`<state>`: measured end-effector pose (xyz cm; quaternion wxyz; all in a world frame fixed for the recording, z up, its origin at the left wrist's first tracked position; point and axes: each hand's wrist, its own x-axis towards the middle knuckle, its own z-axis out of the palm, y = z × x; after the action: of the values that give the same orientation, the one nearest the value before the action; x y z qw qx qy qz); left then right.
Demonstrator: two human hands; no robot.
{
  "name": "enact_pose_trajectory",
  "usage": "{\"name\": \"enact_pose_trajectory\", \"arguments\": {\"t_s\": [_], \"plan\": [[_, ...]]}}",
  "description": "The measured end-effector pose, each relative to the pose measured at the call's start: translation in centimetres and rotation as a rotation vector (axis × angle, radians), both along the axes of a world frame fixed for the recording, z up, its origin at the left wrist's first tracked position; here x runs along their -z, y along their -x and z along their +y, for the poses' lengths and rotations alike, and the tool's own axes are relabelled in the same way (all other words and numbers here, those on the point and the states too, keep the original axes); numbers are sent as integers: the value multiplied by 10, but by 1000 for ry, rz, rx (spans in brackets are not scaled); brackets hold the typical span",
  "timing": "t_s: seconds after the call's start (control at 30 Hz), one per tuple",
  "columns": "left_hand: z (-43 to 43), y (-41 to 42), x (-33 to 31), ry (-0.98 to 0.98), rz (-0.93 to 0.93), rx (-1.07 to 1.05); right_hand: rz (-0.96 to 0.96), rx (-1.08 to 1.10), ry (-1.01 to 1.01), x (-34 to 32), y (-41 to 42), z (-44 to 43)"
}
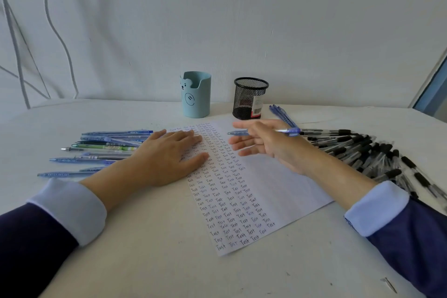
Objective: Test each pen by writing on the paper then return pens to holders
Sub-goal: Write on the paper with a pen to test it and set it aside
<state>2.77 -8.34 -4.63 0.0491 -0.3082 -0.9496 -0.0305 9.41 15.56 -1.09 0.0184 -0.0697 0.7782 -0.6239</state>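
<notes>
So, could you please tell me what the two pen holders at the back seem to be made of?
Black mesh pen holder: looks like metal wire mesh, painted matte black; you can see through its grid wall. Light blue bear pen holder: probably moulded plastic, smooth and matte; opaque, even wall with a cut-out rim, though silicone is possible.

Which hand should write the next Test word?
The right hand: it holds a blue pen over the paper. The left hand lies flat on the paper, steadying it, with no pen.
</notes>
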Motion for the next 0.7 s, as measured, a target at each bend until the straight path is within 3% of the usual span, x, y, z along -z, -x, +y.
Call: {"name": "enact_pose_trajectory", "arguments": {"t_s": [0.17, 0.37, 0.7], "plan": [[-1, 0, 0, 8, -12, 6, 87, 123, -288, 15, -4, -4], [1, 0, 0, 21, -14, 3, 206, 286, -299, 32, -1, -15], [0, 2, 1, 31, -9, 6, 221, 225, -307, 34, -2, -17]]}}
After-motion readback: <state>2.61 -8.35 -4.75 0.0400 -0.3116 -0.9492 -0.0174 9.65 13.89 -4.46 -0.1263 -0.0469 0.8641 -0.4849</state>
